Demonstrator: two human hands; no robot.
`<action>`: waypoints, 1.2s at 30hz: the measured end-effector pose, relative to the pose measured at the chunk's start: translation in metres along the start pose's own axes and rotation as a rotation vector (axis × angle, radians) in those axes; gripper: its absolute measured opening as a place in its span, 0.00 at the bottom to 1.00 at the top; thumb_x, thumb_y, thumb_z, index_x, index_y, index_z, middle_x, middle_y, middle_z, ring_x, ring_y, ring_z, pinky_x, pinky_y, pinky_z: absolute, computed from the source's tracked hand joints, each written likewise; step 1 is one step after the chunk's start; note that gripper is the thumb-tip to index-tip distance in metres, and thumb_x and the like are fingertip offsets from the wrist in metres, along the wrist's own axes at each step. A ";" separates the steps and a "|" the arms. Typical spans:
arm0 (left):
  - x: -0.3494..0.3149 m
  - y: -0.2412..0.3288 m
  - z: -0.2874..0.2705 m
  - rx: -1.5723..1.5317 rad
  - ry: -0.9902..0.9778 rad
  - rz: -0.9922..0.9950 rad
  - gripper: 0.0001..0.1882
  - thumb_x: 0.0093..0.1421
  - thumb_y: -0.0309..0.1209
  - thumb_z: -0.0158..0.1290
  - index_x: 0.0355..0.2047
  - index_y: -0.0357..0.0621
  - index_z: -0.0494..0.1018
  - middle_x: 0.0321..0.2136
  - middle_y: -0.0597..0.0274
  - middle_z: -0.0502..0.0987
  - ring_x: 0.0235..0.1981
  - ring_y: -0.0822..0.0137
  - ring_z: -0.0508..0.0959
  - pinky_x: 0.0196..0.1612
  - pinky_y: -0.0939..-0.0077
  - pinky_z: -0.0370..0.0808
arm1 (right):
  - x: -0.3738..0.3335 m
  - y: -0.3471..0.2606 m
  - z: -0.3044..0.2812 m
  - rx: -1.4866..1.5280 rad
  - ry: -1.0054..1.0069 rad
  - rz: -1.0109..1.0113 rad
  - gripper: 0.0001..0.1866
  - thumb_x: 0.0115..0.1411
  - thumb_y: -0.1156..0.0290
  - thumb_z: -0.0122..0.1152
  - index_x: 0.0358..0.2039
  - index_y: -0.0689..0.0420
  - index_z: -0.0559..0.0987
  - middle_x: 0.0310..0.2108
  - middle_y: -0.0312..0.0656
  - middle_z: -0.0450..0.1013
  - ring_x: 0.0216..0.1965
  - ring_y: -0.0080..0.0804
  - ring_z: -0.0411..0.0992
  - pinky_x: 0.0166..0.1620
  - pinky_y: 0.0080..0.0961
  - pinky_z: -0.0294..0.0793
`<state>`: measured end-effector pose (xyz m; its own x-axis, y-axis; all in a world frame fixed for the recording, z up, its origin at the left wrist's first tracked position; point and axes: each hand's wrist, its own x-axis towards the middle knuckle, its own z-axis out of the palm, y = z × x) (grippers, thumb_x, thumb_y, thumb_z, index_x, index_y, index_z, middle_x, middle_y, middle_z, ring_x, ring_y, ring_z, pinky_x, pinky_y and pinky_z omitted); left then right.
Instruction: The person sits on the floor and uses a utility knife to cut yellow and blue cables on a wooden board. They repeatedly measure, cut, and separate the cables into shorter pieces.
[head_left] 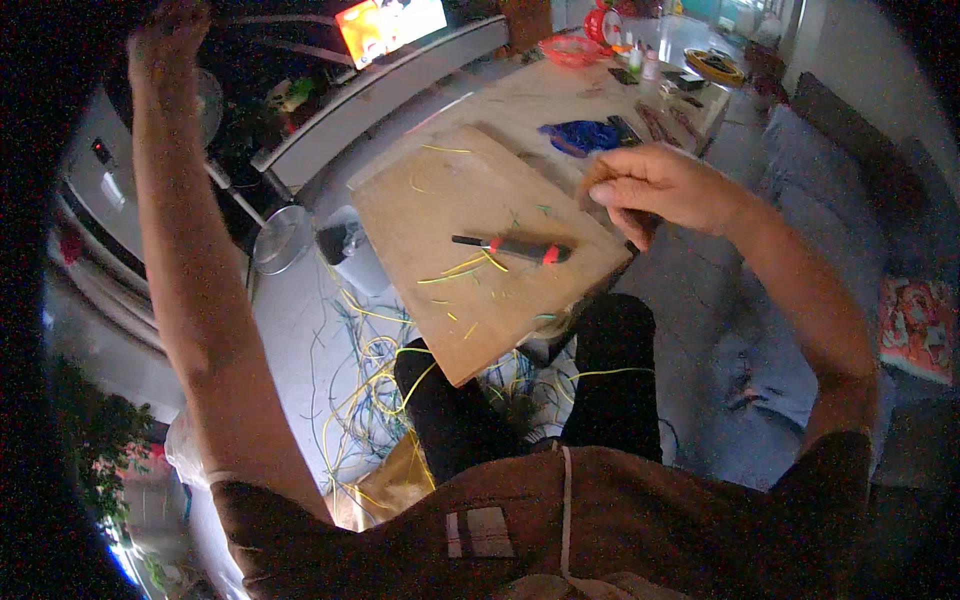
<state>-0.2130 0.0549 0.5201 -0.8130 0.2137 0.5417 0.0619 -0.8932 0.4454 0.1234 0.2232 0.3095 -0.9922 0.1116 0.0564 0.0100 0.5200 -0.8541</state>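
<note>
My left arm stretches far up the left side, and my left hand (172, 35) is at the top edge, dark and partly cut off, so its fingers are hidden. Over the right edge of a tan wooden board (480, 330), my right hand (665, 190) is closed with the fingertips pressed together. Whatever it may hold is too dark to make out. A tool with a black and red handle (525, 250) lies on the board below my right hand. Around it are scattered short yellow and green wire pieces (448, 278).
Tangled wires (370, 375) lie on the floor around my legs. Left of the board stand a white bucket (360, 262) and a fan (282, 240). The table behind bears a blue plastic bag (580, 136) and a red basket (575, 51). A lit screen (390, 25) is beyond.
</note>
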 end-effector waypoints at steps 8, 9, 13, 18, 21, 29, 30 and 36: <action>0.051 -0.007 -0.140 0.108 0.353 -0.013 0.20 0.58 0.53 0.34 0.28 0.54 0.67 0.24 0.67 0.70 0.28 0.68 0.70 0.35 0.72 0.67 | -0.034 0.016 -0.008 -0.027 0.014 0.226 0.10 0.57 0.70 0.44 0.35 0.63 0.69 0.12 0.33 0.62 0.10 0.17 0.59 0.14 0.16 0.59; 0.066 -0.003 -0.175 0.113 0.264 -0.031 0.21 0.58 0.53 0.32 0.26 0.52 0.65 0.22 0.65 0.69 0.26 0.67 0.68 0.32 0.72 0.66 | -0.035 0.020 -0.009 -0.071 -0.018 0.236 0.10 0.57 0.70 0.44 0.35 0.62 0.69 0.12 0.33 0.62 0.10 0.17 0.59 0.14 0.16 0.59; 0.081 0.012 -0.245 0.212 0.036 -0.068 0.27 0.59 0.54 0.25 0.18 0.45 0.58 0.14 0.62 0.59 0.15 0.66 0.58 0.20 0.73 0.58 | -0.063 0.023 -0.019 -0.257 0.037 0.244 0.10 0.56 0.68 0.46 0.32 0.60 0.72 0.14 0.33 0.63 0.14 0.18 0.61 0.19 0.19 0.60; 0.044 0.015 -0.281 0.041 0.176 -0.192 0.25 0.61 0.48 0.23 0.13 0.46 0.52 0.12 0.61 0.58 0.12 0.70 0.53 0.16 0.77 0.51 | -0.092 0.031 -0.019 -0.876 0.052 -0.016 0.10 0.53 0.67 0.48 0.29 0.60 0.73 0.15 0.37 0.66 0.16 0.25 0.63 0.22 0.23 0.62; 0.026 0.007 -0.310 -0.086 0.137 -0.234 0.25 0.61 0.47 0.27 0.14 0.45 0.56 0.13 0.61 0.60 0.12 0.70 0.55 0.16 0.76 0.52 | -0.090 0.013 -0.014 -0.745 0.228 0.083 0.10 0.52 0.67 0.49 0.24 0.61 0.74 0.16 0.39 0.68 0.17 0.28 0.65 0.24 0.24 0.63; -0.013 0.055 -0.264 1.322 0.222 0.470 0.17 0.57 0.37 0.43 0.35 0.33 0.68 0.31 0.54 0.73 0.30 0.65 0.72 0.38 0.77 0.69 | -0.075 -0.030 -0.033 -0.677 0.407 0.002 0.10 0.50 0.68 0.50 0.20 0.62 0.73 0.20 0.41 0.70 0.22 0.31 0.68 0.28 0.24 0.65; -0.032 0.037 -0.227 1.215 -0.010 0.502 0.19 0.57 0.39 0.44 0.40 0.35 0.66 0.36 0.56 0.72 0.35 0.65 0.71 0.42 0.77 0.66 | -0.068 -0.036 -0.030 -0.686 0.424 -0.027 0.10 0.49 0.68 0.49 0.20 0.63 0.72 0.18 0.41 0.69 0.20 0.29 0.67 0.27 0.23 0.64; -0.233 -0.051 -0.050 1.320 -1.171 0.696 0.19 0.52 0.35 0.48 0.42 0.36 0.62 0.31 0.45 0.72 0.34 0.51 0.73 0.40 0.63 0.68 | -0.020 -0.073 -0.006 -0.721 0.269 -0.070 0.11 0.53 0.65 0.50 0.28 0.59 0.74 0.22 0.44 0.69 0.26 0.35 0.69 0.30 0.26 0.65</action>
<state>-0.0556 0.0308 0.3357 0.2609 0.6288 0.7325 0.9635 -0.2163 -0.1575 0.1435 0.1881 0.3736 -0.9300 0.2123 0.3001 0.1187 0.9460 -0.3016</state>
